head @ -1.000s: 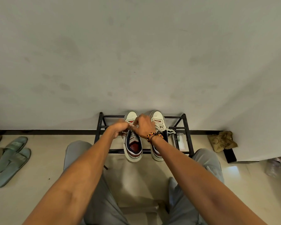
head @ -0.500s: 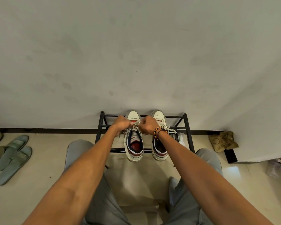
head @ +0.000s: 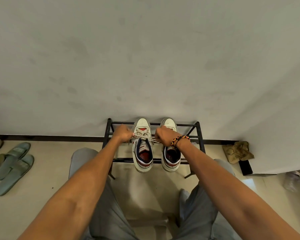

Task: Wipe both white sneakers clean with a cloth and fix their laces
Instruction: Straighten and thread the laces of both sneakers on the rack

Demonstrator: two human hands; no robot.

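Observation:
Two white sneakers with red and navy trim stand side by side, toes to the wall, on a black metal rack [head: 155,160]. The left sneaker [head: 142,149] has its laces [head: 144,135] stretched sideways across the tongue. My left hand [head: 123,134] is closed on the lace end at the shoe's left side. My right hand [head: 164,135], with a braided bracelet on the wrist, is closed on the other lace end and partly covers the right sneaker [head: 171,158]. A crumpled tan cloth [head: 237,151] lies on the floor at the right by the wall.
A pair of green slides [head: 14,167] and a dark sandal lie on the floor at the left. A plastic bottle [head: 292,181] lies at the far right. A white box edge juts out behind the cloth. My knees in grey trousers frame a low stool.
My hands have moved apart, left one to the left and right one to the right, pulling the left sneaker's laces taut between them.

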